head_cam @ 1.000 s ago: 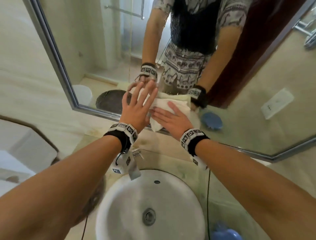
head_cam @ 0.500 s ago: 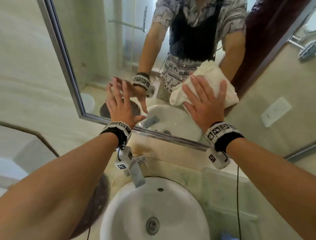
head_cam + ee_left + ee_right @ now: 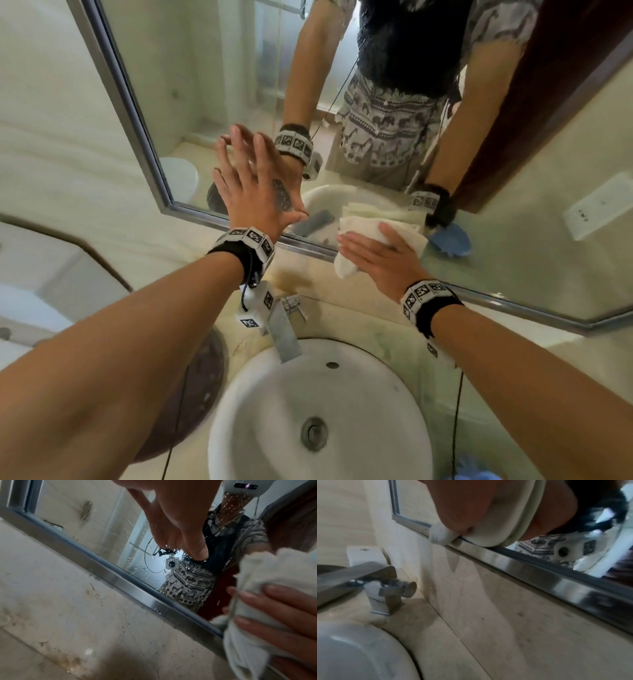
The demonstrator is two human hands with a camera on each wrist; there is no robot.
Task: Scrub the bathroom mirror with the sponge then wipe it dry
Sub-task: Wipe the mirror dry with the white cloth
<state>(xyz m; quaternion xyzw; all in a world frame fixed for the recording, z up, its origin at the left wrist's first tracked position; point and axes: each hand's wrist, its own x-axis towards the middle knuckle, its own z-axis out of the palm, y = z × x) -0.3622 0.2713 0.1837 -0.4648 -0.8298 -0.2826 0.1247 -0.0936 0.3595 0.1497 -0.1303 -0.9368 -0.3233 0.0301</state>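
Your right hand (image 3: 380,258) flat, pressing towel (image 3: 371,226) on mirror (image 3: 212,102) bottom edge; left hand (image 3: 253,186) spread at 10 o'clock

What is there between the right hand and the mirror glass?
A folded white cloth. The right hand presses it flat against the mirror at the bottom frame; the head view shows this best.

Fluffy terry cloth (image 3: 376,224), brushed metal mirror frame (image 3: 120,580), glossy ceramic basin (image 3: 274,411)
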